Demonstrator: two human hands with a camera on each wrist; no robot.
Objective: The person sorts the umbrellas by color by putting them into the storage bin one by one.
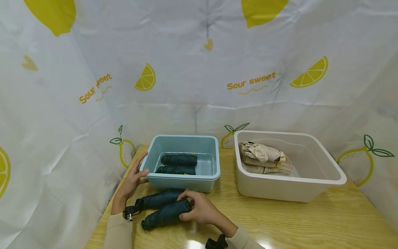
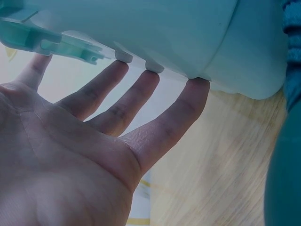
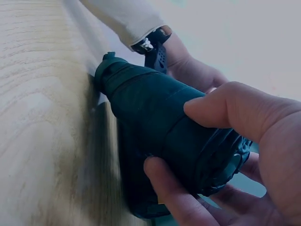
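Observation:
My right hand (image 1: 201,208) holds one end of a dark green folded umbrella (image 1: 165,215) between thumb and fingers; in the right wrist view this umbrella (image 3: 146,101) slants, its far tip close to the wooden tabletop. A second dark folded umbrella (image 1: 161,199) lies just behind it, in front of the light blue bin (image 1: 183,182). Two more dark folded umbrellas (image 1: 178,159) lie inside that bin. At the bin's left side is my left hand (image 1: 132,181). Its outstretched fingertips (image 2: 197,89) touch the wall from outside in the left wrist view.
To the right stands a larger white bin (image 1: 273,188) with several beige folded umbrellas (image 1: 262,154) at its left end. Both bins rest on a wooden table (image 1: 351,224). A white lemon-printed sheet (image 1: 186,69) hangs behind and at the sides.

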